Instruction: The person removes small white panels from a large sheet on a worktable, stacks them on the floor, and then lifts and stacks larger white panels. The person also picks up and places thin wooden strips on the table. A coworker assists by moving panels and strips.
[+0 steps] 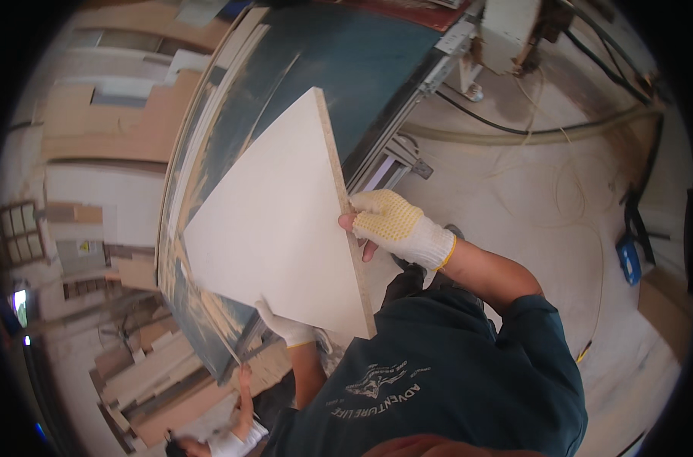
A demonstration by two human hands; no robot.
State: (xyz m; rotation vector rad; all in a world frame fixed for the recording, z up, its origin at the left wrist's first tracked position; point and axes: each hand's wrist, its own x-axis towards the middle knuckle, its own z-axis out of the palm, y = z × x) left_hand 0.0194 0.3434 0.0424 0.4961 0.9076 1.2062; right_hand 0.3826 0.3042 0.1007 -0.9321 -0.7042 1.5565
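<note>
A white-faced chipboard panel (270,221) with a raw speckled edge is held tilted in front of me, over the near part of a dark blue-green worktable (361,68). My right hand (388,225), in a white glove with yellow dots, grips the panel's right edge; some fingertips show bare. At the lower edge, my left hand (284,327) wears a similar white glove and holds the panel, with its thumb on the white face. The other left fingers are hidden beneath the board.
Sawdust and long thin strips (209,305) lie on the worktable. Another person's hand (245,377) is at its lower-left corner, near a strip. Boards (95,114) are stacked at the left. Hoses and cables (529,137) cross the floor at right, near a blue tool (628,260).
</note>
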